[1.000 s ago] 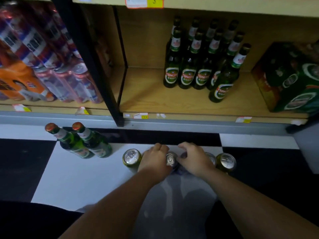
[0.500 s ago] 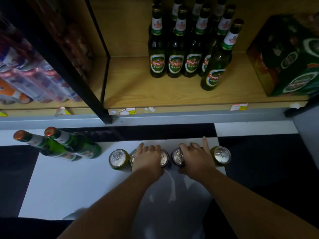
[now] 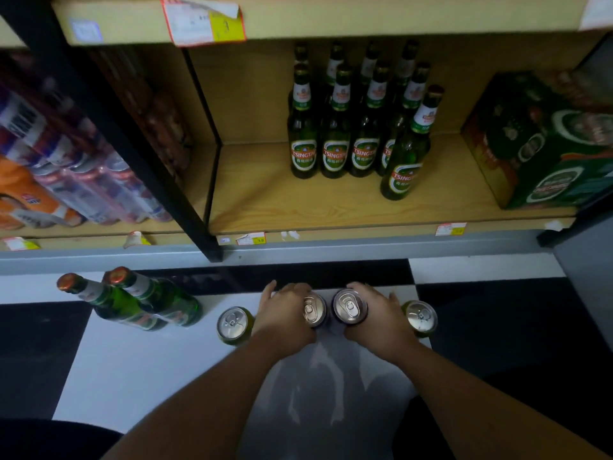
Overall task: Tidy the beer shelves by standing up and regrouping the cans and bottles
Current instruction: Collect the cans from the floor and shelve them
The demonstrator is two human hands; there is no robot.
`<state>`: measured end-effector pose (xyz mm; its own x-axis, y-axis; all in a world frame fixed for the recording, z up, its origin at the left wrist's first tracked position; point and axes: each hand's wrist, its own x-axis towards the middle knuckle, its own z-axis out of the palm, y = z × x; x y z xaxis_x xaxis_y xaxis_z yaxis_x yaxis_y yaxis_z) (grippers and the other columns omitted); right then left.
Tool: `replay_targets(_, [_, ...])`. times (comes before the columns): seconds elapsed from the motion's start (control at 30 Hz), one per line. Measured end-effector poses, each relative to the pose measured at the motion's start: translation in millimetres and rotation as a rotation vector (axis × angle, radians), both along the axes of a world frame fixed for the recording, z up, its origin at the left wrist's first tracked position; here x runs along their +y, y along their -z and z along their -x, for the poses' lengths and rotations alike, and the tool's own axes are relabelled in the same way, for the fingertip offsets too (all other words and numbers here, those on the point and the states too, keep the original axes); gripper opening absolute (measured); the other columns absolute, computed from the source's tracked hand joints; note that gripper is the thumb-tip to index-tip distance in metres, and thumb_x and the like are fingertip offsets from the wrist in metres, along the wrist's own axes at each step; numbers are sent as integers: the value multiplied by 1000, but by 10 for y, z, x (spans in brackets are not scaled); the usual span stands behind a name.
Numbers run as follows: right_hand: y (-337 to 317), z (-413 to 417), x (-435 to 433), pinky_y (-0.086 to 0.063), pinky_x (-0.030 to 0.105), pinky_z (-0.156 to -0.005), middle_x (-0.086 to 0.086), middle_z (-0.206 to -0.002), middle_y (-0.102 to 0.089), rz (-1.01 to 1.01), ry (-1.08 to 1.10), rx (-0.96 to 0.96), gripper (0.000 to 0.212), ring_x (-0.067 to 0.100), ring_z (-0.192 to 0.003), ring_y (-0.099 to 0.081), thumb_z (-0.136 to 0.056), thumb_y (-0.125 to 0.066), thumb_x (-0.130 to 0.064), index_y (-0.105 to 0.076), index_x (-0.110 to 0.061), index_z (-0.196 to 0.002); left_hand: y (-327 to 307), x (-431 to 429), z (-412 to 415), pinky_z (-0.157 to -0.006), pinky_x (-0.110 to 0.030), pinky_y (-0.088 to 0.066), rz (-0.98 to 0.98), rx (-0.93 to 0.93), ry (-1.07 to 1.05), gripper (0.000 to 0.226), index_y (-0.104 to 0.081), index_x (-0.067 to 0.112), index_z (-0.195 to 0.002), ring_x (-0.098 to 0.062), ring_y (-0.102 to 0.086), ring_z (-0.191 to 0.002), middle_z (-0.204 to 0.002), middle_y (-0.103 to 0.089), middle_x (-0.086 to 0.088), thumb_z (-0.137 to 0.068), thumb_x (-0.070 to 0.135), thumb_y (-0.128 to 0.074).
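Several green beer cans stand in a row on the tiled floor below the shelf. My left hand [image 3: 285,313] grips one can [image 3: 313,309] from its left side. My right hand [image 3: 378,313] grips the neighbouring can [image 3: 349,306] from its right side. An outer can [image 3: 232,323] stands left of my left hand and another [image 3: 420,316] right of my right hand. Two green bottles [image 3: 146,302] stand on the floor further left. On the wooden shelf [image 3: 265,200] several green Tsingtao bottles [image 3: 336,127] stand grouped, one bottle [image 3: 406,151] apart in front.
A green beer carton [image 3: 544,141] fills the shelf's right end. A black upright post [image 3: 156,180] divides off the left bay, packed with wrapped can packs [image 3: 83,180]. A grey wall [image 3: 587,260] stands at the right. An upper shelf edge [image 3: 331,18] carries price tags.
My fingers, lying over the can tops half a second ago, now wrap the sides of the two middle cans, whose tops show. The view tilted upward to the shelf.
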<state>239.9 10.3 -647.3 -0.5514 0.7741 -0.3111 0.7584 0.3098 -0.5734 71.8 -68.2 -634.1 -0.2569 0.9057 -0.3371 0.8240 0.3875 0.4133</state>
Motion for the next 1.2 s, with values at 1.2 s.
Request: replay_targets(1.2, [-5340,-606,1136,-58,30,-77,9,-109,-72,-136,123,1277,52,17,-93,-71,-74,-78,-2,-58,-9,-121,-5479,1064,-635,-54,-23,-54,-997,-806,-123,47,-58,8,-107,-14,-70,-72,-94,-71,-7,-68,4,-83])
